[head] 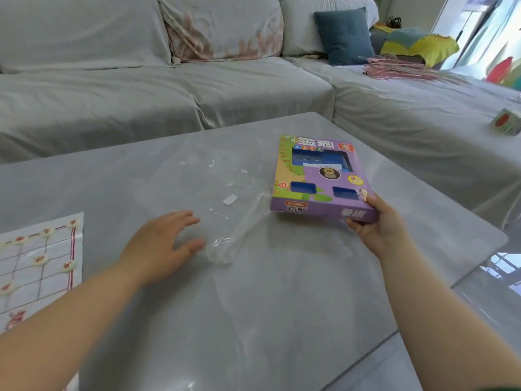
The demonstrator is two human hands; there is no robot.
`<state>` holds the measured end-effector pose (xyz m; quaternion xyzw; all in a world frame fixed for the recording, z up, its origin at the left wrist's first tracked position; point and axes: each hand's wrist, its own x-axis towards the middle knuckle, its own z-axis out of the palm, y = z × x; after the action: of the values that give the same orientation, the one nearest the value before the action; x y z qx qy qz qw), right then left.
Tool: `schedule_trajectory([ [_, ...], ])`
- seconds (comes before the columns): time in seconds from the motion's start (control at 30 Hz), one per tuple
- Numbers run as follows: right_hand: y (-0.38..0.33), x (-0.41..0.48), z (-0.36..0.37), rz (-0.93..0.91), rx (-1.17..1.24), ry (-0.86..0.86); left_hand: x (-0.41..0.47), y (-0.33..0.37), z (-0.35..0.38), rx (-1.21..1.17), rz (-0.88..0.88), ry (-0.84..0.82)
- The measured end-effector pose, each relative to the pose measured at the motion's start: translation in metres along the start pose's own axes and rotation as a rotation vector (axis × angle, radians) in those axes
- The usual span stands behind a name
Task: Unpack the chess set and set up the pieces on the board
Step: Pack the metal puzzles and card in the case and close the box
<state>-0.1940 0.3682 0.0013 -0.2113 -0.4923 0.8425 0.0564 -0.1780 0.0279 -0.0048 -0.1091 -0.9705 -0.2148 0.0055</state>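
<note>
- Right hand (377,224): thumb pressed on the top face and fingers curled under the near edge. It grips the near right corner of the chess set box (318,179).
- Left hand (160,244): fingers straight and spread wide, thumb held apart, palm down, nothing held. The fingertips sit at the near edge of the clear plastic wrap (234,210); whether they touch it cannot be told.
- Chess set box: purple, flat, printed face up, with blue showing through its cut-out windows. It sits at the right centre of the table (253,320), long side running away from the person. Whether its near edge is lifted off the surface cannot be told.
- Clear plastic wrap: crumpled, lying on the table between the two hands, just beside the box's left edge. A small white label (230,199) shows on it.
- Board sheet (56,277): white with red lines, flat at the left edge of the table, partly out of view, well apart from the box.
- Round pieces (39,259): pale discs with red marks, standing on the line crossings of the board sheet.
- Table: grey, glossy.
- Sofa (141,94): grey-covered, behind and to the right of the table, carrying a blue cushion (344,35) and a small printed cube (506,121).
</note>
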Motion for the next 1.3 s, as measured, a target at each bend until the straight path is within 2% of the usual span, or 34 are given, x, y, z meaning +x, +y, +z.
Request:
schedule_trajectory([
  [0.17,-0.002,0.029,0.015,-0.097,-0.196,0.083,0.003,0.018,0.027,0.008,0.042,-0.171],
  [0.33,-0.006,0.054,0.003,-0.264,-0.646,0.35,0.007,0.012,0.044,0.15,0.102,-0.198],
  [0.43,-0.003,0.061,-0.002,-0.284,-0.824,0.416,0.008,0.013,0.046,0.171,0.135,-0.103],
  [0.5,-0.001,0.064,-0.001,-0.278,-0.891,0.412,0.009,0.012,0.046,0.234,0.254,0.009],
  [0.63,0.0,0.068,-0.001,-0.228,-1.086,0.383,0.008,0.005,0.055,0.134,0.411,0.216],
  [0.7,-0.001,0.07,-0.001,-0.229,-1.089,0.362,0.008,0.004,0.056,0.104,0.411,0.272],
  [0.83,-0.003,0.072,-0.001,-0.268,-1.053,0.315,0.001,-0.005,0.046,-0.022,0.39,0.208],
  [1.0,-0.008,0.081,0.001,-0.28,-1.064,0.27,-0.007,-0.024,0.03,-0.01,0.35,0.165],
  [1.13,-0.008,0.085,0.012,-0.284,-1.206,0.319,-0.01,-0.03,0.025,0.034,0.312,0.188],
  [1.23,-0.005,0.066,0.025,-0.458,-1.217,0.403,-0.017,-0.026,0.021,-0.009,0.302,0.188],
  [1.3,0.005,0.033,0.036,-0.635,-1.116,0.329,-0.027,-0.023,0.014,-0.111,0.283,0.164],
])
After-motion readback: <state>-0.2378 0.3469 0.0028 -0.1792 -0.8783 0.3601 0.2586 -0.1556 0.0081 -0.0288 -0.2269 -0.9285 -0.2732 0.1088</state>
